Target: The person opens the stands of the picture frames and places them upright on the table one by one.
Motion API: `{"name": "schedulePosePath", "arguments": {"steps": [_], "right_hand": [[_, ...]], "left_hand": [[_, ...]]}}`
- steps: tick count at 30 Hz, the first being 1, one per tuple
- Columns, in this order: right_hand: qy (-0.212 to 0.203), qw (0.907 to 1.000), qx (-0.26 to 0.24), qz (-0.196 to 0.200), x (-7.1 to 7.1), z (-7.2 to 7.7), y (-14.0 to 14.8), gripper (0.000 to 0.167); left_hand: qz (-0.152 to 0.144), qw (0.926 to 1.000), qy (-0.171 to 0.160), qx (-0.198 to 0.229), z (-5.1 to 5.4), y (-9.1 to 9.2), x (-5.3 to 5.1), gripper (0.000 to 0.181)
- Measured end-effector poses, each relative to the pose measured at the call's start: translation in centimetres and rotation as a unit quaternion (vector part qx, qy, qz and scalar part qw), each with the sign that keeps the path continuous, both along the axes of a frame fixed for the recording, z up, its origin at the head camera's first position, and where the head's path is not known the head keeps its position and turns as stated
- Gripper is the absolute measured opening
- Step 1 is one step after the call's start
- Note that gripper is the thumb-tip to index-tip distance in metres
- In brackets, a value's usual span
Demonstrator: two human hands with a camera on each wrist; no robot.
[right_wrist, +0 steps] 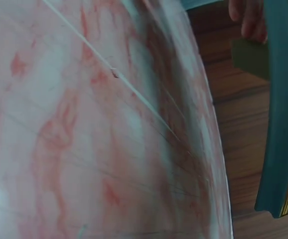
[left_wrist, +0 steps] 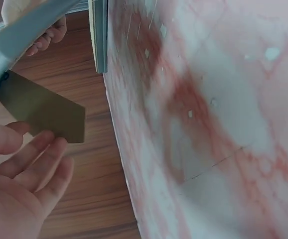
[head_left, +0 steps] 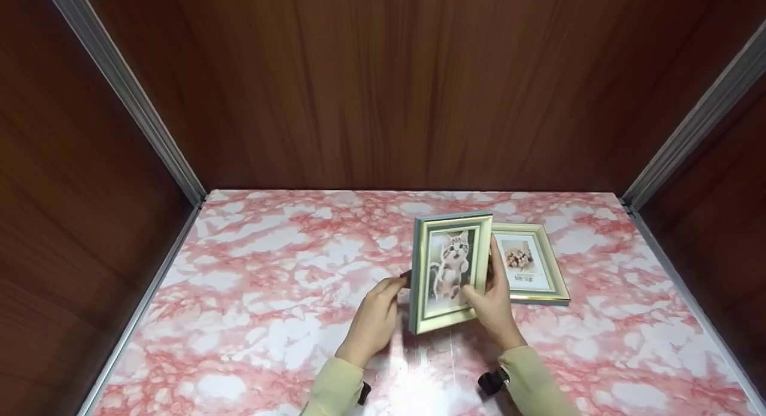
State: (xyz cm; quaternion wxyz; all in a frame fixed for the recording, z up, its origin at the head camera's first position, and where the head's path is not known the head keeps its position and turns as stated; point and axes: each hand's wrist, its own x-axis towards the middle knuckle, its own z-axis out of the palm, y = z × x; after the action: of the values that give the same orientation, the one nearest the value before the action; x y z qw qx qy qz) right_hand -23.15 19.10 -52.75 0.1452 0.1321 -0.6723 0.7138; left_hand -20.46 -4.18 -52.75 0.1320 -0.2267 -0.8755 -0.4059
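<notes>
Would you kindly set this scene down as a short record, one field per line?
held item: kitten picture frame, tilted, picture facing the head camera
right hand: grips the kitten picture frame's side, thumb on its front
left hand: fingers at the edge of the brown back stand; whether they pinch it is unclear
second item: bouquet picture frame, lying face up, partly hidden
surface: red-and-white marbled tabletop
surround: brown wood-grain panels

The dark lettering (head_left: pixel 525 278) below the flowers (head_left: pixel 519 257) in the flat picture frame (head_left: pixel 551 263) is too small to read.
</notes>
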Motion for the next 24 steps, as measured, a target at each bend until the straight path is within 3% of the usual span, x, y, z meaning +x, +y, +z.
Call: {"name": "schedulePosePath", "arguments": {"steps": [6, 12, 18, 21, 24], "right_hand": [[-0.004, 0.9987, 0.051, -0.004, 0.8, 0.5, -1.3, 0.099], [0.006, 0.9944, 0.105, -0.011, 1.1, 0.4, -2.0, 0.098], [0.062, 0.9823, 0.176, -0.02, 1.1, 0.6, -2.7, 0.104], [0.073, 0.9801, 0.184, -0.017, 1.0, 0.6, -2.9, 0.103], [0.077, 0.9804, 0.181, -0.014, 0.9, 0.5, -3.0, 0.101]], "left_hand": [[-0.016, 0.9974, -0.046, 0.052, -0.1, -0.1, -0.1, 0.043], [-0.003, 0.9962, -0.073, 0.047, -0.1, 0.0, 0.1, 0.044], [0.026, 0.9964, -0.069, 0.042, -0.2, -0.1, -0.2, 0.041], [0.038, 0.9972, -0.056, 0.033, -0.3, -0.2, -0.3, 0.042], [0.052, 0.9973, -0.049, 0.014, -0.5, -0.1, -0.5, 0.056]]}}
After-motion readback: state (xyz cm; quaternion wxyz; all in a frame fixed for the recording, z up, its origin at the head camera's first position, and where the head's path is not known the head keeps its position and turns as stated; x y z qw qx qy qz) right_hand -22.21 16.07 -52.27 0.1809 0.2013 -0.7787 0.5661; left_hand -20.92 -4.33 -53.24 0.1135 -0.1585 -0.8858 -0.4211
